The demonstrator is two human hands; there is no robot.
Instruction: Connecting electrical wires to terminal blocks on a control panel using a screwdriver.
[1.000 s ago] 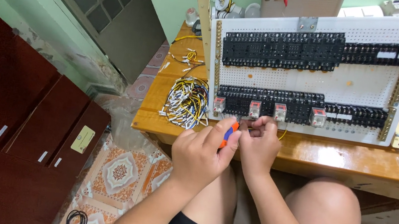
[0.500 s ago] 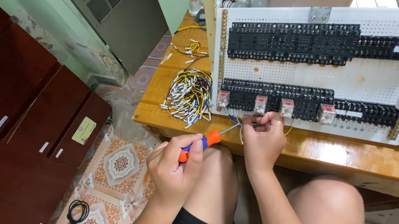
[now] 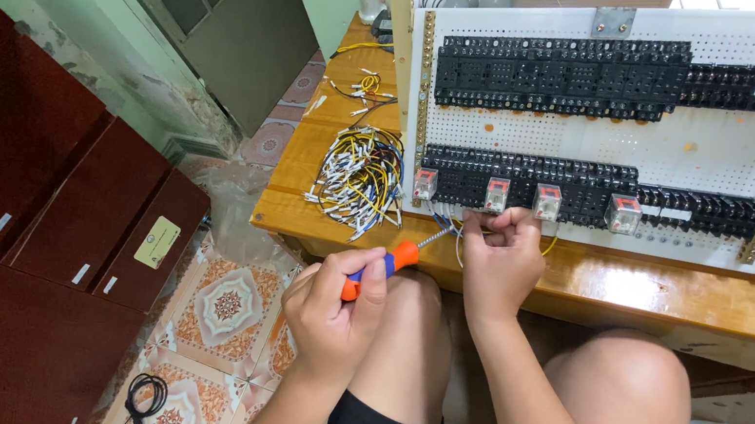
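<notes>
Head view: left hand (image 3: 331,309) has pulled back toward the knee since a second ago, fist closed on the orange-blue screwdriver (image 3: 387,264). Right hand (image 3: 501,259) stays pinched on a yellow wire (image 3: 460,243) just below the relay panel (image 3: 606,126), so tightening looks paused.

Soft, even daylight fills the wide-angle head view, brightest at 1 o'clock on the white perforated panel (image 3: 701,149). Glare streaks the varnished wooden table (image 3: 681,294). Dark red cabinets (image 3: 22,221) at 9 o'clock stay dim. Edges bow; focus holds throughout.
</notes>
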